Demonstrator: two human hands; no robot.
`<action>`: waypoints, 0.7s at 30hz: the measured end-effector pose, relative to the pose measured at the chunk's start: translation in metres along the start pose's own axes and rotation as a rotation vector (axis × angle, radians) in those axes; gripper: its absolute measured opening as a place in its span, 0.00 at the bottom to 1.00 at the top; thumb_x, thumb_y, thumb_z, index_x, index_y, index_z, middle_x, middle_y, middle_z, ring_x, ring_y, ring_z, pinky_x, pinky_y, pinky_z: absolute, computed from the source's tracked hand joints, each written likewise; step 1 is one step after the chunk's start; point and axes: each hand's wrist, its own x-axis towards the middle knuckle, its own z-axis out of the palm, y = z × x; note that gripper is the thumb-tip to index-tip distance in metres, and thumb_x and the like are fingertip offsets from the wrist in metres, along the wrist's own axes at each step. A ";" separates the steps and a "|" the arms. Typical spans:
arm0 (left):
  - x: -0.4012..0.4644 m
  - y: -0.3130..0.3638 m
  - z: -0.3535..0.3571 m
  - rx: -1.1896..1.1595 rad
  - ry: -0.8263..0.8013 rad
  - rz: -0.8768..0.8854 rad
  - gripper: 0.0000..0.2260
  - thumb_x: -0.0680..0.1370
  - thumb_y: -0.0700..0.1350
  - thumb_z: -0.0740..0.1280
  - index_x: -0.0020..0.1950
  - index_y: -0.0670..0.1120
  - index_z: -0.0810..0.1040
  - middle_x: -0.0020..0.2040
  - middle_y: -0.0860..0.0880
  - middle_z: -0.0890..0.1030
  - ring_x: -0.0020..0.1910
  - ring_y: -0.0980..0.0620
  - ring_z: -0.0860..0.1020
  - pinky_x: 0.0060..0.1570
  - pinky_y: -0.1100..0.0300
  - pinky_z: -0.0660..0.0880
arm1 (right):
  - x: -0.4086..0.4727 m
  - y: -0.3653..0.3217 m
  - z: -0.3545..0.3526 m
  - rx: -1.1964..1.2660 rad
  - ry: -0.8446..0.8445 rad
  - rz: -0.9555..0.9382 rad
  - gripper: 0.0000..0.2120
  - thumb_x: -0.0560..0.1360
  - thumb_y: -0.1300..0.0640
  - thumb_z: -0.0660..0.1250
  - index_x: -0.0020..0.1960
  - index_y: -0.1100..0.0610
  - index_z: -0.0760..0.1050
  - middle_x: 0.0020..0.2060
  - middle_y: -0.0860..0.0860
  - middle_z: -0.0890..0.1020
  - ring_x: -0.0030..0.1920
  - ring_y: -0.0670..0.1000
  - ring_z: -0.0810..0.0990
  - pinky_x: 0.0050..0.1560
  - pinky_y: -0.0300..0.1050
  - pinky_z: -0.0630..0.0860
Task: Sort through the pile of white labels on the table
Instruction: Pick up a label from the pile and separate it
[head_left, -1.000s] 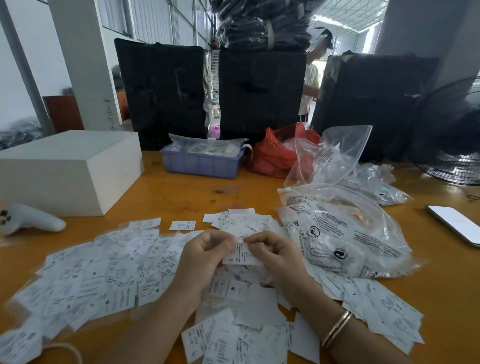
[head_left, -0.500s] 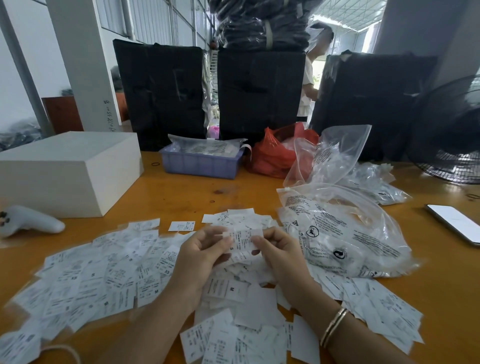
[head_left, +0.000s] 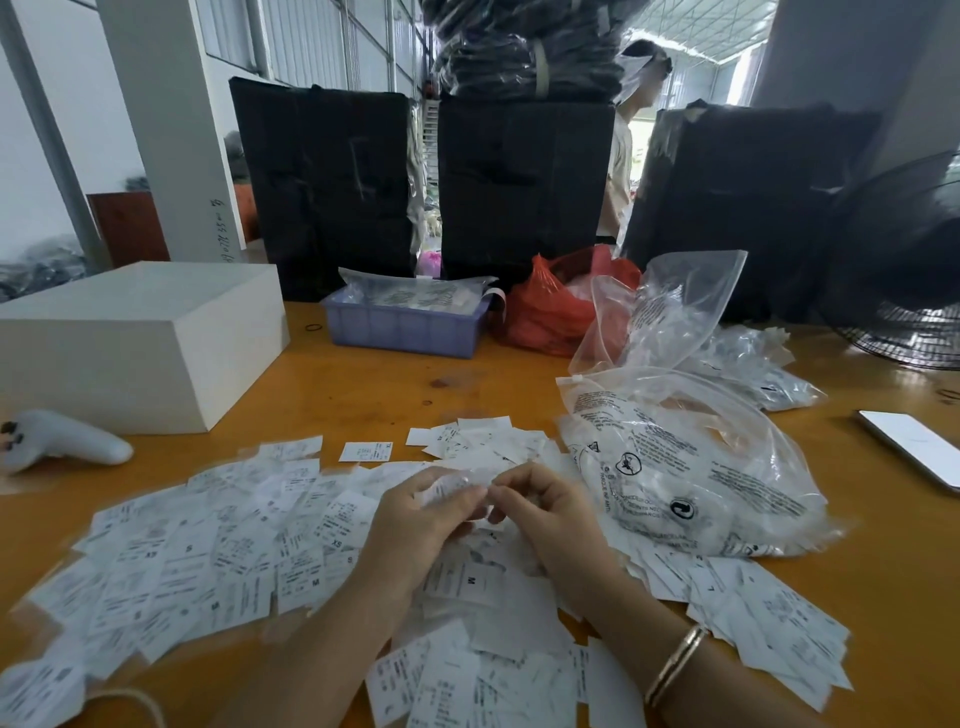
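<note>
We hold both hands together over the middle of the pile of white labels (head_left: 218, 561), which fans across the wooden table (head_left: 363, 395) from nine o'clock round to four o'clock. Our left hand (head_left: 415, 525) and right hand (head_left: 545, 514) meet fingertip to fingertip, each with fingers curled and pinching the same blurred label (head_left: 457, 488) between them, lifted clear of the heap. We judge it is raised like this so that its printed size can be read apart from the others; the blur keeps us from reading it. Labels lying flat near us show letters such as S, XS and M, so we take size to be the sorting key.

At two o'clock lies a large clear plastic bag (head_left: 691, 478) with black print, slumped on its side, touching the edge of the pile; whether it holds labels we cannot tell. Behind it a second clear bag (head_left: 670, 312) stands open and upright. At twelve o'clock sits a blue tray (head_left: 405, 327) holding a clear packet of printed pieces, handy but well apart from the work. Just beside it at one o'clock is a red bag (head_left: 550, 306), its contents hidden. A white box (head_left: 135, 343) rests at ten o'clock, closed, with a white controller (head_left: 67, 441) lying near it at nine o'clock
</note>
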 end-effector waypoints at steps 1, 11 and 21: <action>0.000 0.000 0.000 0.021 -0.017 0.005 0.16 0.70 0.53 0.73 0.54 0.49 0.80 0.41 0.52 0.85 0.40 0.54 0.84 0.43 0.57 0.81 | 0.000 0.000 0.001 -0.023 0.000 -0.008 0.06 0.74 0.61 0.69 0.40 0.53 0.79 0.30 0.45 0.81 0.29 0.39 0.77 0.29 0.30 0.71; -0.002 0.003 -0.005 0.063 0.007 0.090 0.07 0.67 0.59 0.71 0.41 0.58 0.82 0.37 0.56 0.84 0.36 0.59 0.82 0.30 0.71 0.74 | 0.001 0.002 -0.002 -0.115 0.034 -0.043 0.06 0.74 0.61 0.69 0.40 0.53 0.79 0.28 0.42 0.80 0.29 0.37 0.75 0.29 0.30 0.70; 0.002 -0.001 -0.006 0.181 0.083 0.180 0.04 0.73 0.52 0.71 0.41 0.54 0.82 0.37 0.62 0.82 0.37 0.66 0.79 0.30 0.75 0.72 | -0.001 0.001 -0.001 -0.265 0.022 -0.209 0.04 0.75 0.56 0.68 0.44 0.48 0.77 0.30 0.38 0.78 0.22 0.42 0.68 0.24 0.30 0.62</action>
